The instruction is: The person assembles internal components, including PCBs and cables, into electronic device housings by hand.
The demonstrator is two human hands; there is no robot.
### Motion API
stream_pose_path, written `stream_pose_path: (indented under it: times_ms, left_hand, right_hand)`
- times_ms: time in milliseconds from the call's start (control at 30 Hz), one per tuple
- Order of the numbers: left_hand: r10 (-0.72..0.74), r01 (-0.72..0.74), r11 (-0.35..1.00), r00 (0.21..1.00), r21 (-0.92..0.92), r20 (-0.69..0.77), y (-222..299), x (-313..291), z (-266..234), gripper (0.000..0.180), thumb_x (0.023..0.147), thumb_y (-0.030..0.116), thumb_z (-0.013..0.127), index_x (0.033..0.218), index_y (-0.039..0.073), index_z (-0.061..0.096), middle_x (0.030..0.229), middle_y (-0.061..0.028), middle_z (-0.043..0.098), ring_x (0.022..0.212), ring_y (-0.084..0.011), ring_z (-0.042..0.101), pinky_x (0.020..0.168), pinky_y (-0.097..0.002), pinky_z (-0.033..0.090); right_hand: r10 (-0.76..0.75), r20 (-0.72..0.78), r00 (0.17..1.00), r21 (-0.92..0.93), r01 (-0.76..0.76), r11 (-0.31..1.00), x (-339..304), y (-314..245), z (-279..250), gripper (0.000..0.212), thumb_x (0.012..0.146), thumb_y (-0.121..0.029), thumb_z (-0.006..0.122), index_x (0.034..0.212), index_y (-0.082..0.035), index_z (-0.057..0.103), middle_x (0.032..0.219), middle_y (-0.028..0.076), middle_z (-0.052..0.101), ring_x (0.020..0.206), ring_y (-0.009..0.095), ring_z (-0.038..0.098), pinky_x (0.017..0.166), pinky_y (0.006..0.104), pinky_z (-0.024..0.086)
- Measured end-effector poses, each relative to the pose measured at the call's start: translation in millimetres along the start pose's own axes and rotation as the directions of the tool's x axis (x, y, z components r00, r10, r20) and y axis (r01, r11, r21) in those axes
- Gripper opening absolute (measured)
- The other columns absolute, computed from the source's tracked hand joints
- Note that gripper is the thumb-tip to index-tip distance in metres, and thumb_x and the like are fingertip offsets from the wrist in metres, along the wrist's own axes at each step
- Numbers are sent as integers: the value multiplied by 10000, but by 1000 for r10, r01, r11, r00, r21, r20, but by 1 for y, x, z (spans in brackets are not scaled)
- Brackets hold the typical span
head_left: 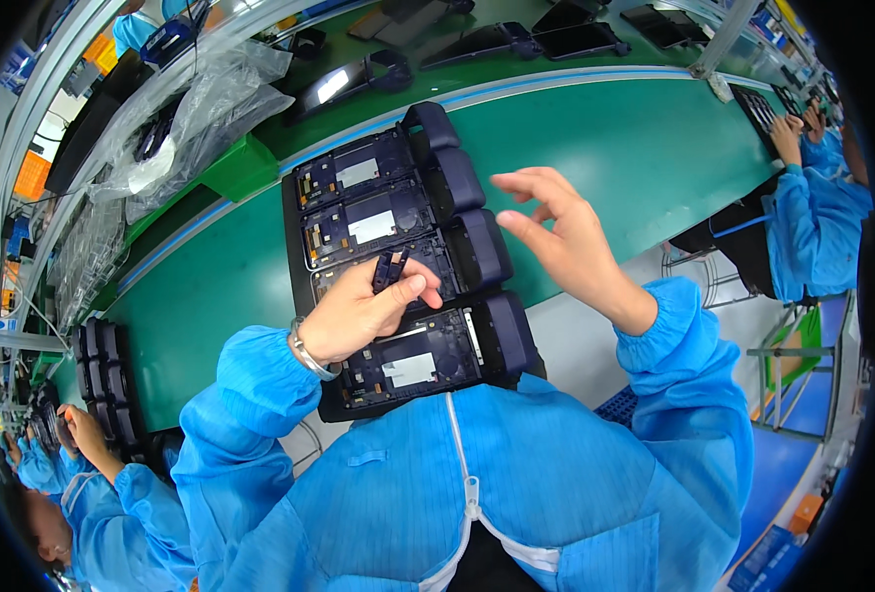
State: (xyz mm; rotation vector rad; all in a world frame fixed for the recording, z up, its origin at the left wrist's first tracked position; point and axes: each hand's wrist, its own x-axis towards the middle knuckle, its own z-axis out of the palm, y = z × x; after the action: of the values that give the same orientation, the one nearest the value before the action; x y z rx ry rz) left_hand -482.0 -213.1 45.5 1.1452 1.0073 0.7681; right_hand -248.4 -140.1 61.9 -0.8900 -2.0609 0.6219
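Observation:
Several dark device housings lie in a row on a black tray (292,222) in front of me. Each has an open inside with a white label, and a thick rounded end at the right. My left hand (357,314), with a metal bracelet at its wrist, is over the third housing from the far end. Its fingers are closed on small black plastic pieces (389,269); their exact kind cannot be made out. To the right of the rounded ends, my right hand (564,235) hangs in the air with fingers apart and nothing in it. The nearest housing (410,369) lies just below my left hand.
Beyond the green bench (645,138), handheld devices (344,87) lie on a green belt behind a metal rail. A green bin (243,170) and clear plastic bags (211,109) are at the far left. Co-workers in blue sit on both sides; more housings (105,380) stand at left.

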Motion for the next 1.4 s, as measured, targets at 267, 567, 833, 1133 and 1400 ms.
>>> stream_pose_path:
  times_ms: [267,567,833,1133,1400]
  left_hand:
    - [-6,32,978,992,-206,123,0,10,21,244,911,185,503,1078,10,542,869,-63,573,491,-22,312,416,-177,236]
    - [-16,-28,963,987,-270,-160,-1,6,14,273,833,134,624,1059,-1,550,863,-97,603,479,-33,362,411,-178,277]
    - [347,-226,890,900,395,-266,6,1,19,184,780,110,674,939,25,637,851,-54,619,632,-69,493,539,-202,382]
    - [747,-569,400,656,719,104,13,3,30,164,709,-12,688,857,29,632,848,-97,611,735,-217,618,612,-276,507]
    - [805,-580,180,551,794,220,4,5,20,217,666,-68,696,846,35,634,886,-93,627,746,-194,625,580,-258,502]
  right_hand:
    - [175,500,848,536,-462,707,10,-21,29,172,843,-94,594,969,24,592,804,66,621,729,86,588,642,211,471]
    - [396,293,870,617,-488,617,7,-1,19,147,835,-110,610,919,9,591,766,61,610,656,103,584,563,215,471]
    - [359,484,798,703,-599,383,-12,-5,3,334,944,-248,421,1001,50,560,838,134,602,716,183,618,618,301,532]
    - [258,768,587,521,-805,282,-15,-8,-5,253,843,-138,603,1001,58,577,816,117,619,659,164,622,574,261,542]
    - [271,674,687,523,-703,481,-22,-12,-3,226,806,-58,626,1002,47,590,858,112,636,692,147,627,634,269,542]
